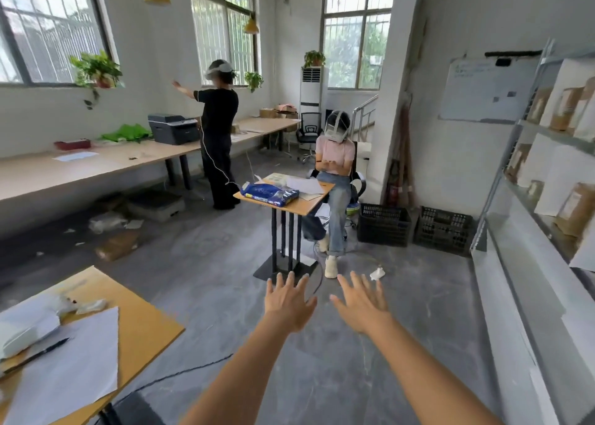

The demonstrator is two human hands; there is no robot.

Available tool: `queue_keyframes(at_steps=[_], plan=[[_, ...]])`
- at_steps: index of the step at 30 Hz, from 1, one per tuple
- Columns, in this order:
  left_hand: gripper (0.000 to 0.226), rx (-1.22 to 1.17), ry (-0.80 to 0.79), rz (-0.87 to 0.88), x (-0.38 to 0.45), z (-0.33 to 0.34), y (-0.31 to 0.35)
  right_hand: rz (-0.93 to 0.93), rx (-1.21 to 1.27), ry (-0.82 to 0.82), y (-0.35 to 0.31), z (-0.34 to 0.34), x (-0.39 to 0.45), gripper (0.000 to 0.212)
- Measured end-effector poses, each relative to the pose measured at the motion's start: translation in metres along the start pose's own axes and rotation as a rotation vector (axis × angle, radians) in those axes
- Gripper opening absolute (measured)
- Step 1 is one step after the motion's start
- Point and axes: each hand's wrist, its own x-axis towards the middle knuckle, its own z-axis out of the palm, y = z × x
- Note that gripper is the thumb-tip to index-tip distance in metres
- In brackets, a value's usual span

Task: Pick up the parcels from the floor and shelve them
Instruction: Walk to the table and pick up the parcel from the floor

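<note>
My left hand [289, 302] and my right hand [362, 304] are stretched out side by side over the grey floor, fingers spread, holding nothing. A metal shelf unit [502, 199] runs along the right wall. Several brown and white parcels [576, 208] stand on its boards. A brown parcel [117, 246] lies on the floor at the left under the long desk, with a clear plastic bag [106, 221] beside it. Both are far from my hands.
A small table [283, 205] with a blue packet stands ahead, a seated person [335, 167] behind it. Another person [219, 134] stands at the long desk [96, 163]. Two black crates [383, 225] sit by the wall. A wooden desk with papers [135, 321] is at my left.
</note>
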Motion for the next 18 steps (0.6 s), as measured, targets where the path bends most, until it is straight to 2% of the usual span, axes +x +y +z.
queue_keyframes(at_steps=[10,18], plan=[[0.061,-0.023,0.068,-0.129,0.186,-0.055,-0.087,-0.174,-0.036,0.016,-0.056,-0.037,0.226,0.06],[0.062,-0.063,0.055,-0.367,0.314,-0.063,-0.188,-0.371,-0.076,-0.042,-0.129,-0.03,0.403,0.058]])
